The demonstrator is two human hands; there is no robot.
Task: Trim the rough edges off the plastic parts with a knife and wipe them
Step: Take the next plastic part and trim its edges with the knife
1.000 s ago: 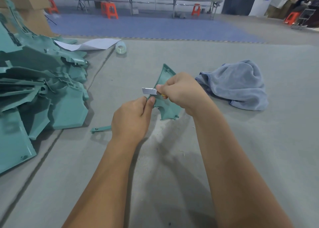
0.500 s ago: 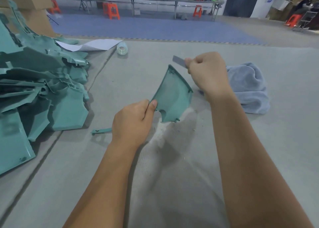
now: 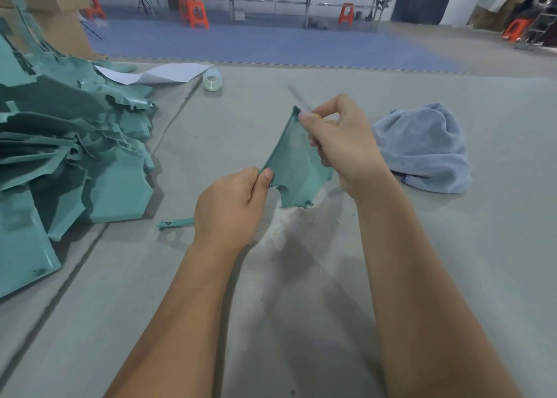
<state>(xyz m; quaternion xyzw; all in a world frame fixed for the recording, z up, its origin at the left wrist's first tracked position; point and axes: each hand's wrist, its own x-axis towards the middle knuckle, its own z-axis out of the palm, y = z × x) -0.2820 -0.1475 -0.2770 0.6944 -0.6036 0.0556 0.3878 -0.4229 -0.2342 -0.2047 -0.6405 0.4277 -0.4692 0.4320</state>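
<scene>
Left hand: we find the left hand nearest us, thumb and curled fingers pinching the lower left corner of the plastic part; the grip looks firm.
Plastic part: a teal, roughly triangular panel held up off the work surface, between the two hands. Its long edge rises from the left hand's pinch up and away to a narrow tip.
Shavings: pale trimmings lie on the surface directly below the part.
Right hand: the right hand is curled round the knife, just beyond and to the right of the part, touching its right edge.
Knife: the blade is motion-blurred; it points up and away, meeting the part at its top tip — we cannot tell the exact contact.
Governing relation: the untrimmed long edge runs down-left from the blade toward the left thumb. We judge a stroke along it would travel toward that thumb — a cut hazard.
Cloth: a blue-grey cloth lies crumpled right of the right hand, untouched; wiping is not yet done.
Stock: a heap of teal parts sits far left, well apart.
</scene>
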